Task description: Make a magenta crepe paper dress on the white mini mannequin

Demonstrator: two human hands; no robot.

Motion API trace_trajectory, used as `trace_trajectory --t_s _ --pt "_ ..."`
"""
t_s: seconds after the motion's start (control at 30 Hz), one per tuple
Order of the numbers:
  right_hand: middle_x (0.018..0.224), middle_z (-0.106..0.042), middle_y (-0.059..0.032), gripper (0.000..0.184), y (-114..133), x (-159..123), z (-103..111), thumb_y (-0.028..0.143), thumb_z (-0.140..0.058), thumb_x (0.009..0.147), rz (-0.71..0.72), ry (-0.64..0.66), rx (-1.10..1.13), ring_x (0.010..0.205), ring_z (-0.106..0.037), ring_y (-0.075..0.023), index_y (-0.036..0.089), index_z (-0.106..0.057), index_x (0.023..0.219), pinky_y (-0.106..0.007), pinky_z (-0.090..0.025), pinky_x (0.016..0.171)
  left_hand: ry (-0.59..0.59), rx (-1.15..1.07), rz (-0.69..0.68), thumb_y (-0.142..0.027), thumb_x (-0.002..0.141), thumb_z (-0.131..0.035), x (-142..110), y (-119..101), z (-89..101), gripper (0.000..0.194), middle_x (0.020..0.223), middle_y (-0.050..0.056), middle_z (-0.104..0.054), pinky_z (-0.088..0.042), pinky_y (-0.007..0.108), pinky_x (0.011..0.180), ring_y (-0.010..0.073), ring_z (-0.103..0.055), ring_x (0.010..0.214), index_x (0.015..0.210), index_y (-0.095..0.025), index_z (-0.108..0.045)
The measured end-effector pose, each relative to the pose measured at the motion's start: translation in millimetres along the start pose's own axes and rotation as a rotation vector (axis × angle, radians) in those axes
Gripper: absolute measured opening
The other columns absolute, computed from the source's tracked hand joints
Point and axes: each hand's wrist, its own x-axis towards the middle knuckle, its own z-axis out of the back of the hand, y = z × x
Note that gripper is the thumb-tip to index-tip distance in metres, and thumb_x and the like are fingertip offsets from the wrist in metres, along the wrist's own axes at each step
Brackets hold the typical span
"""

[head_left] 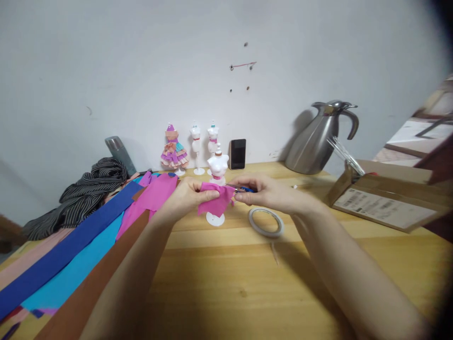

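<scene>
My left hand (186,198) pinches a bright pink piece of fabric (216,204) between thumb and fingers. At the fabric's right edge, my right hand (265,191) is closed around small blue-handled scissors (247,190); their short metal tip meets the pink edge. Directly behind the fabric stands a white mini dress form (217,166) with a pink band at its waist. The fabric covers its lower body, and its round base shows below. A roll of white tape (266,233) lies flat under my right hand.
Coloured fabric strips (71,243) and a striped dark cloth (85,189) lie left. By the wall stand a ruffled dress on a form (174,151), two more white forms (196,137), a phone (238,154) and a steel jug (313,141). An open cardboard box (385,208) sits right.
</scene>
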Motion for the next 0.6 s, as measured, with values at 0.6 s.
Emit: trace_trajectory --t_s 0.6 --pt "0.061 -0.049 0.0026 0.031 2.7 11.3 -16.3 0.042 -0.059 0.083 -0.023 -0.094 -0.052 0.058 -0.042 -0.0105 0.015 -0.059 0.068 -0.025 -0.032 0.056 -0.151 -0.014 0.091 -0.024 0.075 -0.067 -4.7 -6.5 -2.6 0.018 0.037 -0.005 -0.044 -0.029 0.019 0.040 0.0068 -0.039 0.035 0.060 -0.016 -0.071"
